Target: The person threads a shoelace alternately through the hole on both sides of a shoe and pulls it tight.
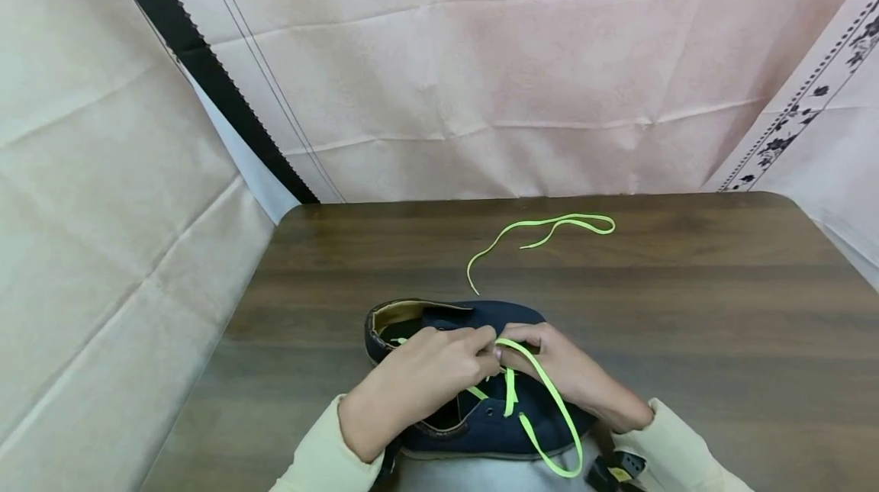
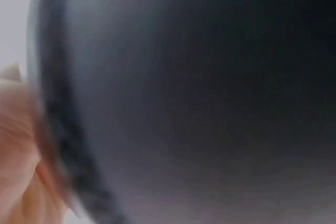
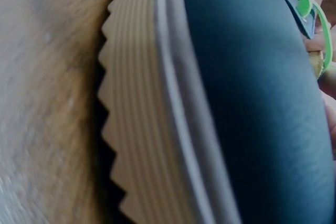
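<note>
I count one shoe, two lime laces and two hands on my head feed. The navy shoe (image 1: 494, 432) lies on the near part of the wooden desk (image 1: 700, 309), its opening toward the left and its toe toward the right. One lime lace (image 1: 550, 387) runs through the shoe and loops out over the near side; the second, a loose lace (image 1: 542, 223), lies bent back on itself near the desk's far edge, well apart from the shoe.

The left hand (image 1: 439, 362) has its fingers curled, pinching the threaded lace above the lacing. The right hand (image 1: 559, 362) meets it there with bent fingers, but I cannot tell whether they grip lace or shoe edge. Both hands block my sight of most eyelets.

Pale cloth (image 1: 549, 80) hangs behind the desk and at its left, with a black jagged-edged band (image 1: 206, 72) between. A black device (image 1: 614, 469) with a yellow label sits by the right sleeve (image 1: 676, 438).

My right wrist feed alone shows the tan ribbed sole (image 3: 144, 103) with its toothed edge. The left wrist feed gives me little: a blurred dark surface (image 2: 184, 93) fills it, with some skin at the left margin.
</note>
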`<state>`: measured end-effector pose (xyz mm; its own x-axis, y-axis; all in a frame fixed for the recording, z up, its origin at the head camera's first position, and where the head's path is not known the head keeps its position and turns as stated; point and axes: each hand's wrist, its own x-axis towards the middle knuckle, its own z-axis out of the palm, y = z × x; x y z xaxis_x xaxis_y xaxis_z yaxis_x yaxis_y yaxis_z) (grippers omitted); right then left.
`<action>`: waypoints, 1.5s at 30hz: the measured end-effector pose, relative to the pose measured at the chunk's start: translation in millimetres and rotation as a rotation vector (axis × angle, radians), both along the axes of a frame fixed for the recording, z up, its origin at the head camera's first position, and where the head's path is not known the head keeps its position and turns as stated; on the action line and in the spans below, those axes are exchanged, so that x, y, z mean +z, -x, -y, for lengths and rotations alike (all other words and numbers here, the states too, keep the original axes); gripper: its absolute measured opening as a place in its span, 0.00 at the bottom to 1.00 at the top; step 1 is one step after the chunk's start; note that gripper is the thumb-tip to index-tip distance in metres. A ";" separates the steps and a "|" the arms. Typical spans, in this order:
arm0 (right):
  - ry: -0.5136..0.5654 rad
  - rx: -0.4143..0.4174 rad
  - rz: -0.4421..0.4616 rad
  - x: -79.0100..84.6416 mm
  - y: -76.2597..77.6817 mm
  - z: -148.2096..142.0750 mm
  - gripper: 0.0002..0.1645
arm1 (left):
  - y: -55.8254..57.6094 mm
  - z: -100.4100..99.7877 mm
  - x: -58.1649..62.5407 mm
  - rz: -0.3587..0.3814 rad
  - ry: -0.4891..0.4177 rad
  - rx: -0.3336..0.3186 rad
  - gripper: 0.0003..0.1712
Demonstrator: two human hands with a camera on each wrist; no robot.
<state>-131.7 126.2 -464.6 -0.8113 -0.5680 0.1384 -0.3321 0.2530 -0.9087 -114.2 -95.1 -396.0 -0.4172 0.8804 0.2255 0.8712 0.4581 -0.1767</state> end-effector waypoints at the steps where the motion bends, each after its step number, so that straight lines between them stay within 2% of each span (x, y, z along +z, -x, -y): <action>1: 0.004 0.000 0.008 -0.3 -0.2 0.3 0.11 | -0.3 -0.5 -0.6 -0.060 0.022 -0.010 0.06; 3: 0.008 0.000 0.020 -1.2 -0.3 0.8 0.13 | -0.1 -1.8 -2.3 -0.166 0.038 -0.035 0.09; 6: -0.006 -0.005 0.026 -2.4 -0.4 1.0 0.14 | 1.2 -4.0 -5.1 -0.255 0.019 -0.067 0.12; 10: -0.032 -0.023 0.025 -3.4 -0.7 -0.7 0.13 | 1.6 -8.4 -7.3 -0.292 0.026 -0.082 0.15; 14: -0.064 -0.053 0.047 -3.3 -2.2 -2.3 0.11 | 1.0 -12.3 -8.6 -0.320 0.057 -0.069 0.16; 17: -0.061 -0.072 0.089 -2.9 -4.4 -1.1 0.08 | -0.2 -12.5 -8.1 -0.298 0.064 -0.064 0.13; 22: 0.022 -0.103 0.177 -1.4 -7.4 3.5 0.09 | -3.7 -7.5 0.7 -0.205 0.064 -0.071 0.09; 27: 0.053 -0.140 0.225 1.1 -8.9 4.7 0.10 | -9.3 1.4 14.6 -0.089 0.021 -0.068 0.12; 31: 0.070 -0.147 0.257 3.7 -9.0 3.7 0.12 | -13.3 6.9 24.6 -0.025 -0.011 -0.071 0.15; 34: 0.078 -0.139 0.250 6.5 -8.7 2.8 0.12 | -15.2 10.0 32.0 0.000 -0.046 -0.092 0.16; 37: 0.073 -0.127 0.197 9.5 -8.1 1.9 0.10 | -16.0 14.2 39.0 0.012 -0.109 -0.127 0.13; 43: 0.032 -0.129 0.129 17.6 -8.4 0.1 0.11 | -14.9 22.6 49.9 -0.051 -0.220 -0.212 0.08; 45: 0.012 -0.127 0.115 21.9 -9.6 -0.8 0.11 | -15.0 25.3 52.7 -0.030 -0.264 -0.233 0.08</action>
<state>-122.2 126.9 -442.7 -0.8872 -0.4589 0.0470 -0.1921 0.2750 -0.9421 -99.3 -120.4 -343.4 -0.2017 0.8609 0.4671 0.9540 0.2808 -0.1055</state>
